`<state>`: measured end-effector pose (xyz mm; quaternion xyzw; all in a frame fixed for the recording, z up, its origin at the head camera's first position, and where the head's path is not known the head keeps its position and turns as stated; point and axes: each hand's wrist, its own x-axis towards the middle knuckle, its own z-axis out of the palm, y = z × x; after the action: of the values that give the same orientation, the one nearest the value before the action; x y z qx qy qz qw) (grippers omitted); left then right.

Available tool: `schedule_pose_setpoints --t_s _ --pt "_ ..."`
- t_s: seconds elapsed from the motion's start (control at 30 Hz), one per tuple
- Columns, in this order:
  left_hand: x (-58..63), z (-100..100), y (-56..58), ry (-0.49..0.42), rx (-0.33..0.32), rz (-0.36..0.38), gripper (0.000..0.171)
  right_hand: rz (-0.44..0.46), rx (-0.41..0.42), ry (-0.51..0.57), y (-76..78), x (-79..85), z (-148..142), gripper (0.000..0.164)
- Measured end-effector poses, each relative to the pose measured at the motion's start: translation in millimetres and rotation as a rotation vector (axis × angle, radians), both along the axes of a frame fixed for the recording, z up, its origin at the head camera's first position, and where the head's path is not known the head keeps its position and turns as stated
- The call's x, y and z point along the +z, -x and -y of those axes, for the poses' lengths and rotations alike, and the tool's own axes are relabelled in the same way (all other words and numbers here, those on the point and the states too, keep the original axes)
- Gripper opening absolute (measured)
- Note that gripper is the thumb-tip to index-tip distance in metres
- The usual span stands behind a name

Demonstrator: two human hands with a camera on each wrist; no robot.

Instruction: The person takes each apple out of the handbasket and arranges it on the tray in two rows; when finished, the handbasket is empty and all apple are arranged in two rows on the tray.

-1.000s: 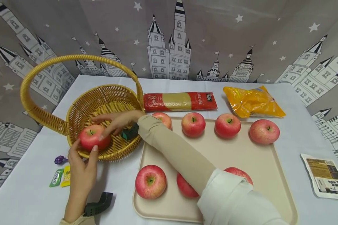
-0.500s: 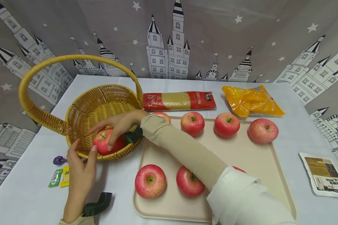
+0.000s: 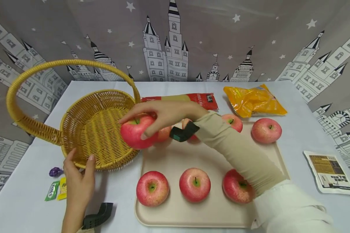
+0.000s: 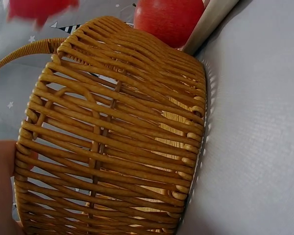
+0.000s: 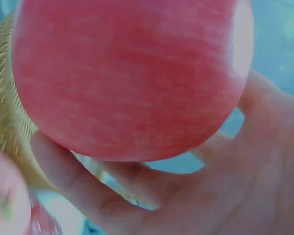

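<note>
My right hand [image 3: 172,113] grips a red apple [image 3: 137,131] above the tray's back left corner, beside the basket. In the right wrist view the fingers [image 5: 93,188] curl under this apple [image 5: 132,78]. My left hand [image 3: 80,181] holds the near rim of the yellow wicker basket [image 3: 71,116], its fingertips over the edge. The left wrist view shows the basket's woven side [image 4: 112,132] close up, with part of the hand [image 4: 2,188] at its rim. In the head view the inside of the basket shows only bare weave.
A beige tray [image 3: 192,216] carries two rows of apples, some hidden behind my right arm. Behind it lie a red noodle packet [image 3: 202,100] and an orange bag [image 3: 253,102]. A white pouch [image 3: 329,173] lies right; small sweets [image 3: 52,191] lie left.
My right hand has lifted the apple out of the basket and carried it right, over the tray's edge. The left hand stays at the basket rim. The head view has shifted slightly.
</note>
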<state>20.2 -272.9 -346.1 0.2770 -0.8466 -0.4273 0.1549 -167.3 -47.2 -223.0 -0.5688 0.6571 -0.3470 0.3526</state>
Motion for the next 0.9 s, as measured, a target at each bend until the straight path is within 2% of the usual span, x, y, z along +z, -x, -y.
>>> schedule_pose_setpoints --t_s 0.17,0.3,0.43,0.57,0.67,0.77,0.9 --pt "-1.4 -0.6 -1.1 0.006 -0.002 0.002 0.06 -0.099 -0.166 0.029 -8.7 -7.1 -76.8 0.054" --pt "-1.5 -1.4 -0.6 0.013 -0.009 -0.018 0.06 -0.152 -0.34 0.01 -22.5 -23.9 -147.7 0.055" --pt "-3.7 -3.2 -1.0 0.012 -0.013 -0.023 0.06 -0.21 -0.555 -0.047 -44.7 -50.0 -224.8 0.058" --pt "-5.7 -3.5 -3.2 0.01 -0.006 -0.015 0.06 -0.227 -0.746 -0.093 -77.0 -78.4 -288.2 0.06" --pt "-5.7 -3.2 -4.4 0.008 -0.002 -0.017 0.06 -0.252 -0.857 -0.088 -104.9 -98.8 -318.4 0.062" --pt "-5.2 -4.0 -4.1 0.005 -0.001 -0.014 0.059 -0.263 -0.956 -0.079 -129.5 -115.3 -333.9 0.066" --pt "-5.6 -6.5 -3.9 0.003 0.008 -0.018 0.059 -0.245 -1.042 -0.048 -149.6 -127.7 -339.1 0.069"
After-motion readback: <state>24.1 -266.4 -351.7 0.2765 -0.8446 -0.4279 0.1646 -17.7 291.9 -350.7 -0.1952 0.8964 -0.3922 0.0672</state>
